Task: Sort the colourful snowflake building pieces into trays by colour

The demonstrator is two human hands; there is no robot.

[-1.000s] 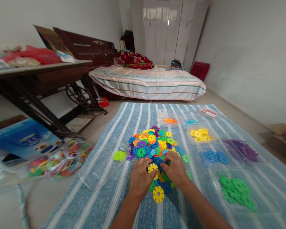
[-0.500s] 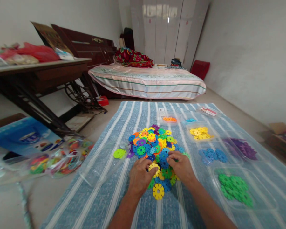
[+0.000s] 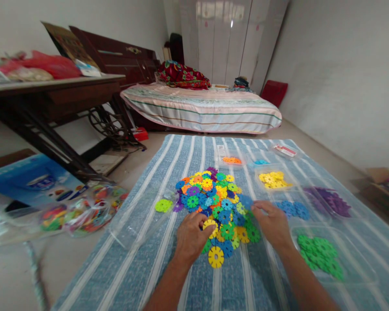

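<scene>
Pinching a yellow disc (image 3: 210, 228) between thumb and fingers, your left hand (image 3: 189, 236) stood at the near left edge of the mixed heap (image 3: 210, 192) of slotted plastic discs. Your right hand (image 3: 274, 222) was just off the heap's right side, thumb and fingertips closed nearly together on a blue disc (image 3: 245, 201); blur softened its outline, but it looked held at the very tips, out to the left of your knuckles.

What mattered most was the side on which the sorted pieces lay. The loose blue discs (image 3: 293, 210) sat in a clear container to the right of your right hand and slightly beyond it, so that hand was much the nearer, standing between heap and containers. Your left had the near part of the heap between it and them. Being round, the discs gave you no long axis to line up. Nearer you, the green discs (image 3: 320, 255) lay in a clear tray (image 3: 372, 280) beside your right forearm, on the striped cloth (image 3: 123, 280).
</scene>
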